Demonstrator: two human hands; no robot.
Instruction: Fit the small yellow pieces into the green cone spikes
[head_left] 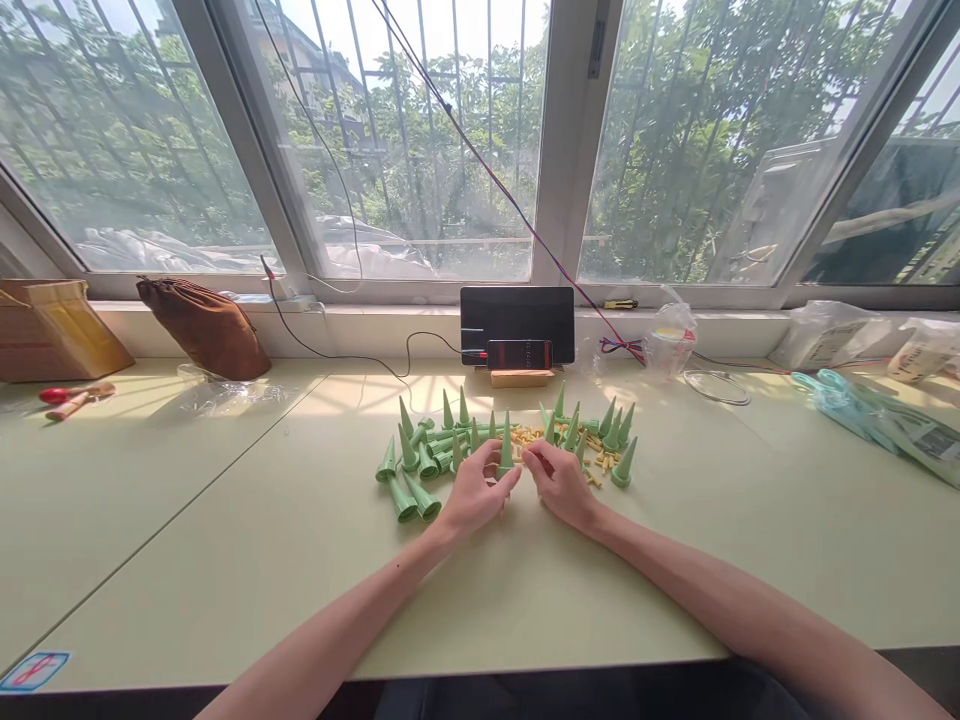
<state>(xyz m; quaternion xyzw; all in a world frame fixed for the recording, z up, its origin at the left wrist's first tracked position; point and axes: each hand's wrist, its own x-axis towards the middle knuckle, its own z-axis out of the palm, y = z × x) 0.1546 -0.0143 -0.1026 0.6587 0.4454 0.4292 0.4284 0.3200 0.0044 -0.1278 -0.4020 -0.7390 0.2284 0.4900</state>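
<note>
My left hand (478, 490) curls round the base of a green plastic cone spike (506, 442), which stands point up. Just to the right, my right hand (564, 484) is closed in a pinch, its fingertips facing the spike; whatever they hold is too small to make out. Behind and between the hands lies a pile of small yellow plugs (598, 461). More green spikes stand on both sides, such as one at the right end (623, 466). Several hollow green spikes (424, 500) lie on their sides by my left hand.
A phone (519, 354) leans before a black tablet (480, 310) at the back of the pale table (247, 560). A brown pouch (214, 328) and a cardboard box (56, 325) stand back left. Plastic bags (832, 335) and a coiled wire (716, 388) lie right.
</note>
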